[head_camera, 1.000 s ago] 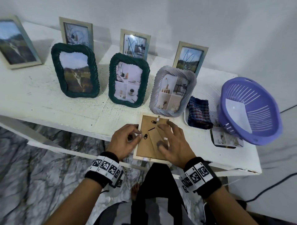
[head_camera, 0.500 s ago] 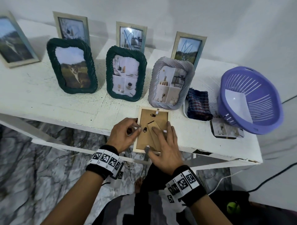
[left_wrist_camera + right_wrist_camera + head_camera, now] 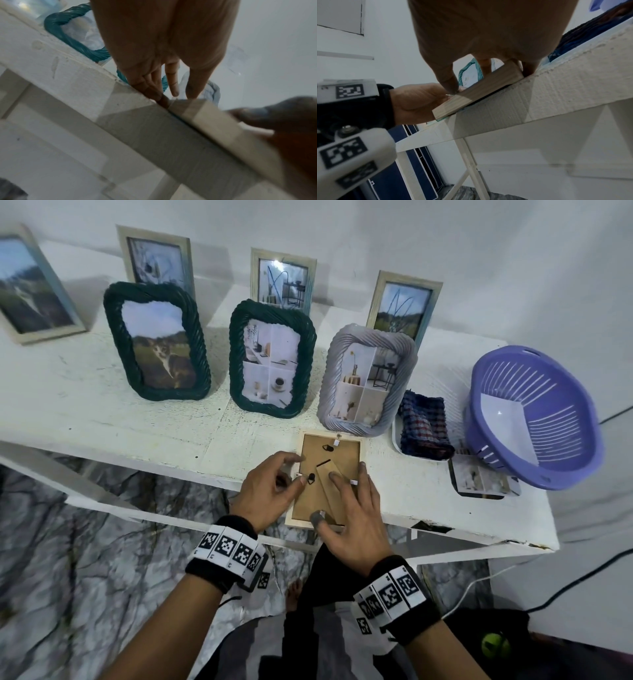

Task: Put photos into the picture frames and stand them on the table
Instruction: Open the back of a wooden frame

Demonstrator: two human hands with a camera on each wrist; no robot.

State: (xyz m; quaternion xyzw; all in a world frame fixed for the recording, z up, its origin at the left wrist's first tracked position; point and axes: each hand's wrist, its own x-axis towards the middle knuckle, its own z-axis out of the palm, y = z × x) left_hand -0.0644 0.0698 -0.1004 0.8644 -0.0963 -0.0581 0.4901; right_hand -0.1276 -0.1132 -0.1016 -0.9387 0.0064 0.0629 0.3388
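Observation:
A pale wooden picture frame (image 3: 337,451) lies face down at the table's front edge, brown backing up, its near corner overhanging the edge (image 3: 479,92). My left hand (image 3: 274,484) is at the frame's left side, one fingertip on a small black turn clip (image 3: 311,478). My right hand (image 3: 352,505) lies flat on the backing with fingers spread, covering the fold-out stand, thumb near the bottom rail. Several frames with photos stand behind: two green woven ones (image 3: 157,340) (image 3: 272,357) and a grey woven one (image 3: 368,381).
A purple plastic basket (image 3: 534,419) sits at the right end of the table, partly over a loose photo (image 3: 479,479). A checked cloth (image 3: 424,426) lies in a white tray beside it. Several pale wooden frames (image 3: 282,280) line the wall. Marble floor lies below the table edge (image 3: 462,537).
My right hand slid back along the backing toward the near edge and flattened. My left hand stayed at the left clip. The frame has not moved.

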